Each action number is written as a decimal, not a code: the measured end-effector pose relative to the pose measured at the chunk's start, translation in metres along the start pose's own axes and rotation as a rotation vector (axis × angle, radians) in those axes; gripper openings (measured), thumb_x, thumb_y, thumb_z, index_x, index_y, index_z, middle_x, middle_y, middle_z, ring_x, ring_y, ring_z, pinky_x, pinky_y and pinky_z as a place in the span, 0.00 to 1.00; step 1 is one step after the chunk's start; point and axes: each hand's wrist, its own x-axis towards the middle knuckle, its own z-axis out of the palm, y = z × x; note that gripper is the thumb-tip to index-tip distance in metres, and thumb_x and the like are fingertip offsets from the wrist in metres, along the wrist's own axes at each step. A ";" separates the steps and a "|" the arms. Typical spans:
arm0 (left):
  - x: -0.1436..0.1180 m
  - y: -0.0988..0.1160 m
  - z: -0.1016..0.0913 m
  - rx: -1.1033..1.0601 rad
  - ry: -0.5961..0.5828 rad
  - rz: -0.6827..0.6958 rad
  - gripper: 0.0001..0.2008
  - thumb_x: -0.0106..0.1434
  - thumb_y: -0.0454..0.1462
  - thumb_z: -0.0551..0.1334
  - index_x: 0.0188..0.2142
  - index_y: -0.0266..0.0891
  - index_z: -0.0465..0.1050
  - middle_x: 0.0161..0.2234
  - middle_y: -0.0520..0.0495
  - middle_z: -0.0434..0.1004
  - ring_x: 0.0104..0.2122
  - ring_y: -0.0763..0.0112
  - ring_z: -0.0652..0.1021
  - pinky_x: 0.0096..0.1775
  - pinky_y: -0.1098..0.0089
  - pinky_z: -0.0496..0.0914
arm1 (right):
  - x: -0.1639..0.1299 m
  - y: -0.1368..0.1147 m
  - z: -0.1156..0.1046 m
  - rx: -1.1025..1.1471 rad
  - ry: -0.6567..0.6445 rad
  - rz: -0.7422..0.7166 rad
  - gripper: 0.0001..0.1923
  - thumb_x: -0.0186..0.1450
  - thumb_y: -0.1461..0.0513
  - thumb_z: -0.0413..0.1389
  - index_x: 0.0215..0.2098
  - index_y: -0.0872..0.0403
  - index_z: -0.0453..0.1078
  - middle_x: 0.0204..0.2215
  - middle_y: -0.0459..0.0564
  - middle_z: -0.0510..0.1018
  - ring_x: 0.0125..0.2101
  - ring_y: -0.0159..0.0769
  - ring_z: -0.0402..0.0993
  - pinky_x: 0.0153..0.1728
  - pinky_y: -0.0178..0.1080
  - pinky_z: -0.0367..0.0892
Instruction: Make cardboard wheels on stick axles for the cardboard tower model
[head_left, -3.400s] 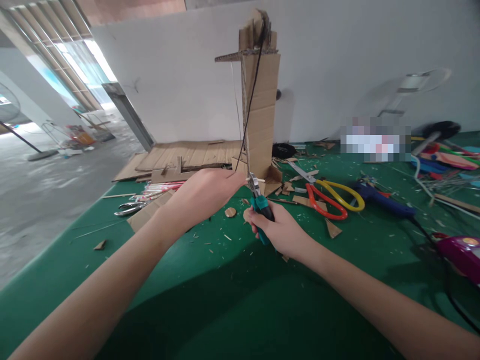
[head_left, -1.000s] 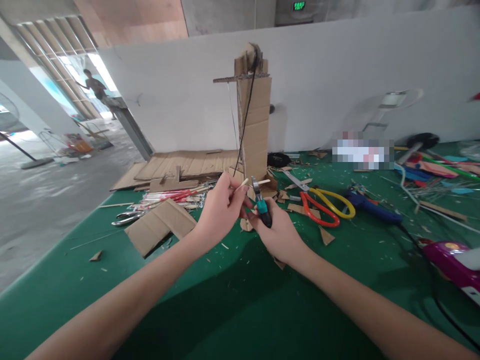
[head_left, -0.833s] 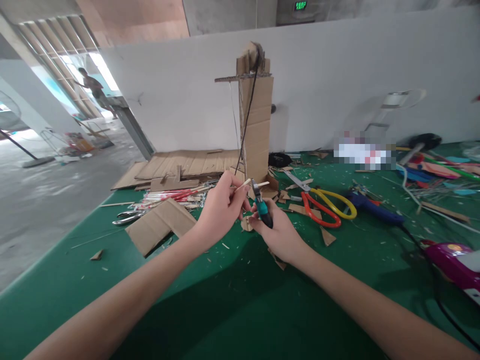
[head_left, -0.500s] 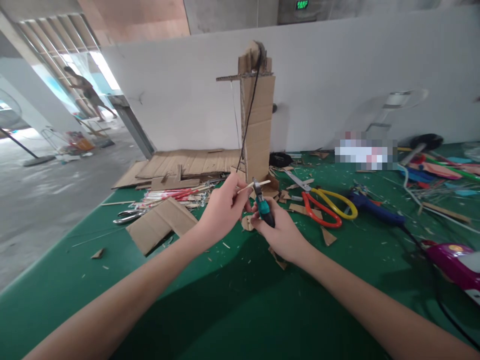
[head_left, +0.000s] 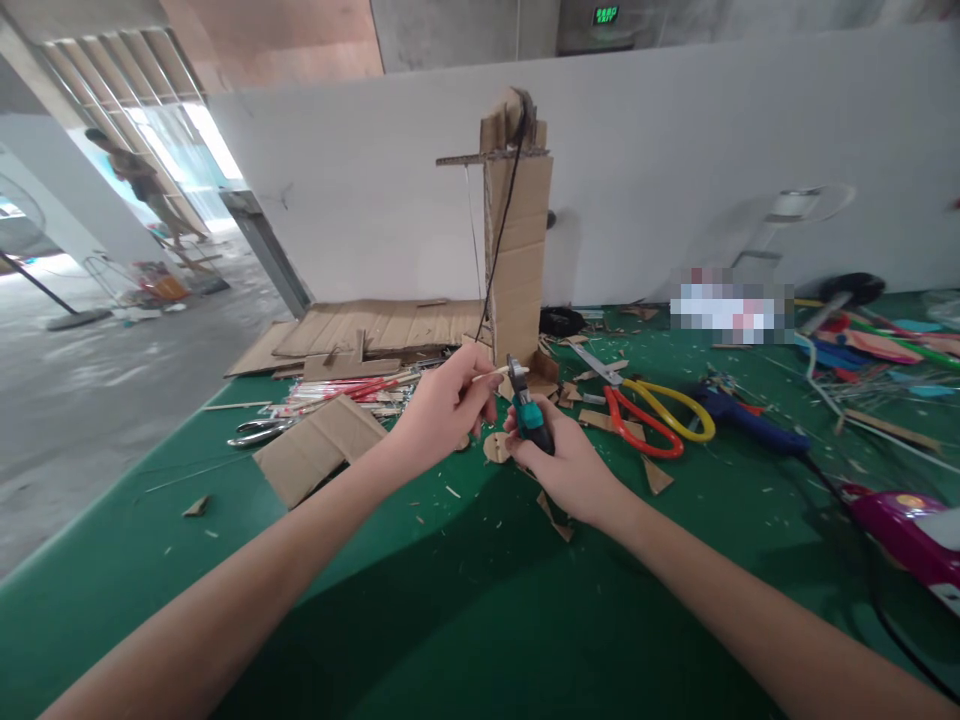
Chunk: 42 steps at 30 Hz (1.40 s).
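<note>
My left hand (head_left: pixel 448 405) pinches a thin pale wooden stick (head_left: pixel 491 373). In my right hand (head_left: pixel 566 455), fingers wrapped round the black and teal handles, is a pair of cutting pliers (head_left: pixel 531 415). Its metal jaws stand across the stick, and a short end shows just past them on the right. Whether the jaws are fully closed I cannot tell. Right behind my hands rises an upright cardboard tower (head_left: pixel 519 255) with a black cord (head_left: pixel 507 215) hanging from its top. Below the pliers lies a round cardboard disc (head_left: pixel 496 447).
Scissors with red and yellow handles (head_left: pixel 652 415), a blue glue gun (head_left: pixel 757 420) and a magenta device (head_left: pixel 900 515) lie to the right. Cardboard sheets (head_left: pixel 382 325), a folded cardboard piece (head_left: pixel 319 450) and wrapped sticks (head_left: pixel 345 392) are on the left. A person (head_left: pixel 142 185) stands far behind.
The stick end past the jaws is shorter than before. My left hand has shifted slightly left and the pliers slightly right. The distant person has moved left.
</note>
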 end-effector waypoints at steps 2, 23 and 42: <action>0.000 0.000 0.000 0.019 0.000 0.014 0.06 0.66 0.38 0.51 0.32 0.40 0.57 0.20 0.55 0.69 0.16 0.80 0.69 0.19 0.78 0.64 | 0.000 0.000 0.000 -0.029 0.008 0.000 0.07 0.58 0.64 0.52 0.36 0.53 0.63 0.29 0.44 0.70 0.29 0.33 0.68 0.33 0.38 0.63; -0.001 0.001 0.000 0.130 0.025 0.038 0.04 0.64 0.36 0.52 0.31 0.40 0.59 0.19 0.57 0.70 0.14 0.82 0.69 0.18 0.79 0.63 | 0.002 0.002 -0.005 -0.224 0.010 -0.027 0.05 0.59 0.63 0.51 0.35 0.51 0.62 0.26 0.44 0.69 0.26 0.34 0.66 0.29 0.39 0.61; 0.001 -0.004 -0.006 0.270 -0.017 0.096 0.08 0.65 0.34 0.50 0.29 0.40 0.60 0.20 0.57 0.71 0.15 0.82 0.70 0.20 0.79 0.63 | 0.003 0.005 -0.008 -0.412 -0.037 -0.057 0.04 0.61 0.60 0.48 0.33 0.52 0.58 0.27 0.46 0.69 0.27 0.36 0.67 0.26 0.38 0.60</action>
